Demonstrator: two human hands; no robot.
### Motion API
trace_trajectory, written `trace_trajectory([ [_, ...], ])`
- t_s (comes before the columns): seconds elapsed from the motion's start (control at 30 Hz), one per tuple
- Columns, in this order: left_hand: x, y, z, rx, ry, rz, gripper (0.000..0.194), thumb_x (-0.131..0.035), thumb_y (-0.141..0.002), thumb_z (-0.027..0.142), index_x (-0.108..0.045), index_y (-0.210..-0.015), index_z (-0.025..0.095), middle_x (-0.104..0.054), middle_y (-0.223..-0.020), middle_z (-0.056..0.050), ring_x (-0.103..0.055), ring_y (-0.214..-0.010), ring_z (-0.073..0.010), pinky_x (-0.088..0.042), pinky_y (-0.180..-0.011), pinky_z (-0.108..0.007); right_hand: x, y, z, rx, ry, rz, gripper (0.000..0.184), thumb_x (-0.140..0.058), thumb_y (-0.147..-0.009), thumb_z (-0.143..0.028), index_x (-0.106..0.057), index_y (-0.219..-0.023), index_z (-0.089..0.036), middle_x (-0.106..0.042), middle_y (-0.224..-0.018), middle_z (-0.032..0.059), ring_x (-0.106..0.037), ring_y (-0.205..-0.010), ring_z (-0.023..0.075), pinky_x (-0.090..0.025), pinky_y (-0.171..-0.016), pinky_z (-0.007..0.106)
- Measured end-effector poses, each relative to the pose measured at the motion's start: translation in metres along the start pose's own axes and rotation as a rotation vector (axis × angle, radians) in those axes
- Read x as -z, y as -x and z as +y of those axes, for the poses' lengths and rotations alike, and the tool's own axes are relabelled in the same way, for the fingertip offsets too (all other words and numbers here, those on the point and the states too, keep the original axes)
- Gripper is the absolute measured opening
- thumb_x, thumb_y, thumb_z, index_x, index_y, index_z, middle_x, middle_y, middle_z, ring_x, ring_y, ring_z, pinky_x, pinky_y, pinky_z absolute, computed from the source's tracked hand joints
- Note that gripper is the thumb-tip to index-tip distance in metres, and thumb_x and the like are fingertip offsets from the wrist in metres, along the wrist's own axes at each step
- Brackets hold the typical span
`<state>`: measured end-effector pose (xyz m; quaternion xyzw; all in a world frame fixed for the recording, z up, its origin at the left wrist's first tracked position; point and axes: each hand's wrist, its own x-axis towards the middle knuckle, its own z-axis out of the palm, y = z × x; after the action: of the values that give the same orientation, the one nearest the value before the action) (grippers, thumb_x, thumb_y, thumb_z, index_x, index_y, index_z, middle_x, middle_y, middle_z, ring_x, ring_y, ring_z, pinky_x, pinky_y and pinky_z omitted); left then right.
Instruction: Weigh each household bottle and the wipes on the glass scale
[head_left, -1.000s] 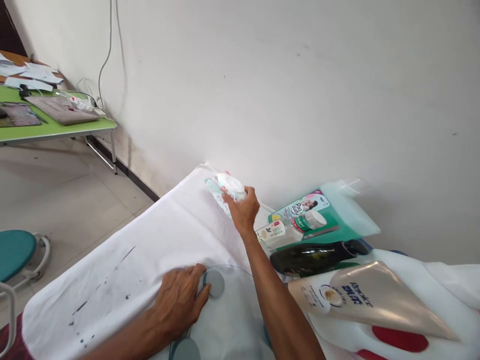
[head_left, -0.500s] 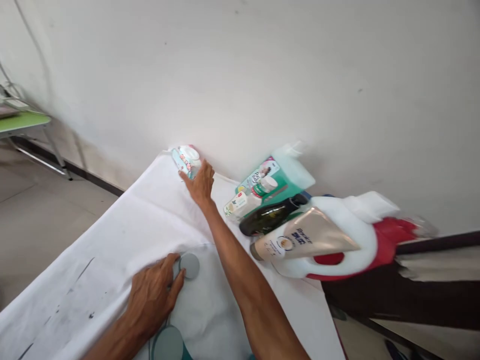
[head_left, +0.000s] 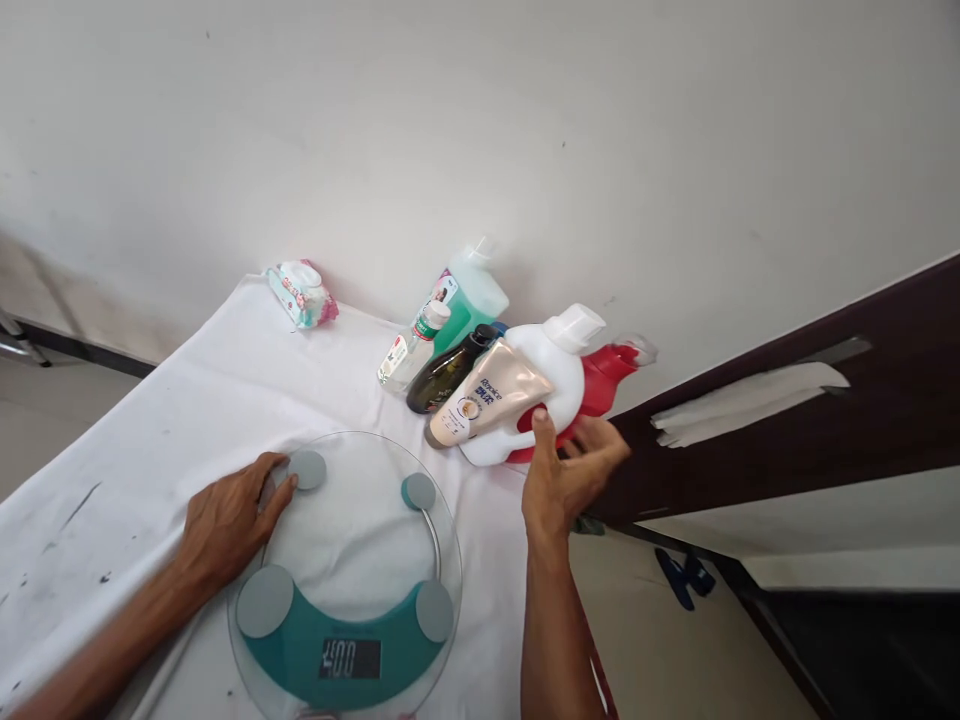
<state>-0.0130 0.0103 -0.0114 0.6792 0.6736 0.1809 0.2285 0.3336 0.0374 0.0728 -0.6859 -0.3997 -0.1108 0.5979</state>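
Observation:
On the table lies a round glass bathroom scale with a teal band, grey pads and a lit display. My left hand is closed around its left rim, thumb and forefinger by the upper-left pad. My right hand is open beside the white jug, thumb raised and fingers loosely bent; whether it touches the jug is unclear. In front of the jug leans a beige Rejoice tube. A red bottle is partly hidden behind the jug.
A dark bottle, a clear bottle and a green-liquid bottle stand against the wall. A wipes pack lies at the far left corner of the white-covered table. Blue slippers rest on the floor.
My right hand has left the wipes pack and moved right to the jug. The view has shifted, bringing the whole scale and its display in. My left hand keeps its place on the scale.

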Motion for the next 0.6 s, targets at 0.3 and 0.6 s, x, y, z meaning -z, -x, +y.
trace_trajectory([
  [0.3, 0.001, -0.001, 0.000, -0.009, -0.017, -0.007, 0.048, -0.037, -0.102, 0.058, -0.066, -0.124, 0.027, -0.077, -0.084, -0.002, -0.075, -0.087, -0.0275, -0.047, -0.071, -0.033, -0.014, 0.004, -0.007, 0.181, 0.057, 0.094, 0.063, -0.075, -0.082, -0.063, -0.057, -0.121, -0.017, -0.063, -0.128, 0.0201, -0.064, -0.118, 0.0321, -0.055, -0.101, 0.052],
  [0.6, 0.005, -0.002, 0.004, 0.007, -0.008, -0.041, 0.048, -0.038, -0.100, 0.057, -0.067, -0.125, 0.026, -0.076, -0.084, -0.002, -0.074, -0.082, -0.0264, -0.047, -0.072, -0.033, -0.055, 0.013, -0.006, -0.043, 0.031, -0.079, 0.057, -0.070, -0.083, -0.062, -0.067, -0.112, -0.014, -0.075, -0.110, 0.0199, -0.074, -0.096, 0.0330, -0.059, -0.088, 0.050],
])
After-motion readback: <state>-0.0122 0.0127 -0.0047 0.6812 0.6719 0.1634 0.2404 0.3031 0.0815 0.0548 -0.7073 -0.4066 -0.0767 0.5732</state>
